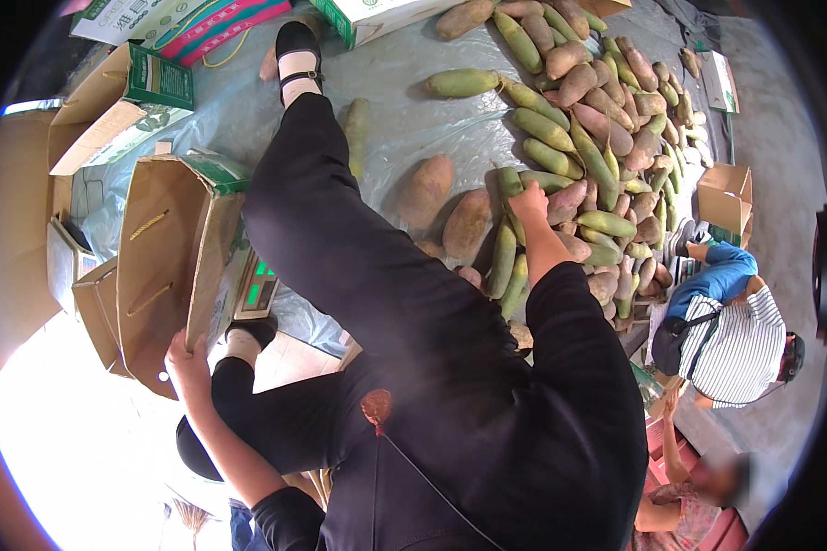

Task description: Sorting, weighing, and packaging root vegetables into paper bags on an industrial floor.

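Note:
My left hand [188,369] is closed on the rim of an open cardboard carton [161,248] with rope handles. The carton stands beside a scale [258,286] with a lit green display; whether it rests on the scale I cannot tell. Out to the right, my right hand [530,204] has its fingers closed round a green radish [509,185] at the near-left edge of a large heap. Green radishes [547,129] and reddish-brown roots like sweet potatoes [603,121] make up that heap. Two such roots [426,190] lie apart on the plastic sheet, left of my right hand.
Plastic sheeting [390,101] covers the floor. More cartons [110,115] stand at far left, and a white-green box [386,16] at the top. Beyond the heap, a person in a striped shirt [735,344] bends near a small carton [724,195]. Another person [685,510] sits lower right.

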Tool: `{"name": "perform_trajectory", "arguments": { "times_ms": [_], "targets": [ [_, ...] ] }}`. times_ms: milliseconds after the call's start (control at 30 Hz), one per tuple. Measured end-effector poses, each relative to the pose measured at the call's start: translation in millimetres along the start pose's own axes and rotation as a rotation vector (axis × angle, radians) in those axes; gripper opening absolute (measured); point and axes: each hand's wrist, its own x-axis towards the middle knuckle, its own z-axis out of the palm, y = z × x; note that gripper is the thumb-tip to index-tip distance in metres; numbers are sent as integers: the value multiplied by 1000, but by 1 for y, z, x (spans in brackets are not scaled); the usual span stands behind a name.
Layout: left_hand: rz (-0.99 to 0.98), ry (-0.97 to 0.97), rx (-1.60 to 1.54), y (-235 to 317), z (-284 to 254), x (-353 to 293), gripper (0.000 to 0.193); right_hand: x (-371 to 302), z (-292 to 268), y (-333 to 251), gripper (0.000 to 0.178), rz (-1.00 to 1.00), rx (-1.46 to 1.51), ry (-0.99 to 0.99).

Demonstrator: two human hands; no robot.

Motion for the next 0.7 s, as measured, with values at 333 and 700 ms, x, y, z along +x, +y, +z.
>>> {"name": "perform_trajectory", "arguments": {
  "times_ms": [333,700],
  "targets": [
    [19,15,58,-3,-6,-2,20,-31,2,-33,58,64,-201,-29],
    [-30,42,44,11,-6,-7,23,-18,3,-35,73,-200,9,14]
  ]
}}
